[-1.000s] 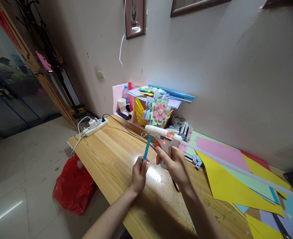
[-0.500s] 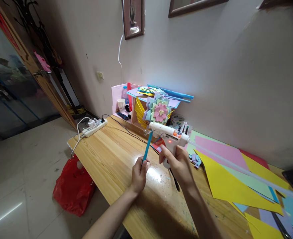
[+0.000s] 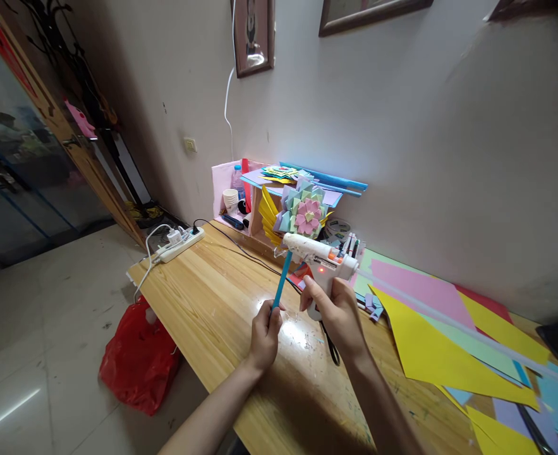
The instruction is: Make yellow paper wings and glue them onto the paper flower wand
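My left hand [image 3: 265,332] is closed round the lower end of a thin blue paper stick [image 3: 281,283], held upright over the wooden table [image 3: 212,297]. My right hand [image 3: 335,309] grips the handle of a white hot glue gun [image 3: 319,259] with a red light lit. Its nozzle touches the top end of the blue stick. A long clear glue stick [image 3: 449,319] juts from the gun's back toward the right. Behind the gun stands a folded paper flower [image 3: 302,212].
Sheets of yellow, pink and green paper [image 3: 430,335] cover the table's right side. A power strip [image 3: 179,243] lies at the far left corner, its black cord running toward the gun. A pink shelf box [image 3: 234,189] stands against the wall. A red bag [image 3: 139,357] sits on the floor.
The glue gun has shifted slightly right and settled with its nozzle on the stick's top. Both hands have otherwise stayed almost in place.
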Demonstrator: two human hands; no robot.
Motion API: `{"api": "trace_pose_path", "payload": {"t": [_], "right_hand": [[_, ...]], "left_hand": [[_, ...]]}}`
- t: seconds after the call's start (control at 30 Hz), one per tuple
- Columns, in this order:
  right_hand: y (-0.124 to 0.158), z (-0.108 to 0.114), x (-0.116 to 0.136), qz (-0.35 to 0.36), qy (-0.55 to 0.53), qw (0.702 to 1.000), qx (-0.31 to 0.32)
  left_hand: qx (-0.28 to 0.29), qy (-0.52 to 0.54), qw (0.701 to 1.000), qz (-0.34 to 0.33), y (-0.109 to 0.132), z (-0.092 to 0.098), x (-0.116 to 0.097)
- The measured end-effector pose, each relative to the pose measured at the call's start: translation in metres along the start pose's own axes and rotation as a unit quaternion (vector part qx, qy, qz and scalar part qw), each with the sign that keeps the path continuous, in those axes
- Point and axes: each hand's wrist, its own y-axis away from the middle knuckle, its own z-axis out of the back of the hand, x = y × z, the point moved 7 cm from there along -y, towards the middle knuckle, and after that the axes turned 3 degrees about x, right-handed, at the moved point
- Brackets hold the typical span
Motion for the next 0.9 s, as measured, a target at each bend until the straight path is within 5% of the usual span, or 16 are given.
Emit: {"api": "trace_pose_path", "payload": {"t": [0.9], "right_hand": [[0.0036,-0.0038,0.0037,0.018,0.04,0.998,0.04]], "left_hand": [[-0.002,-0.021,1.0,0.001,0.0014,0.0005,-0.0002]]}}
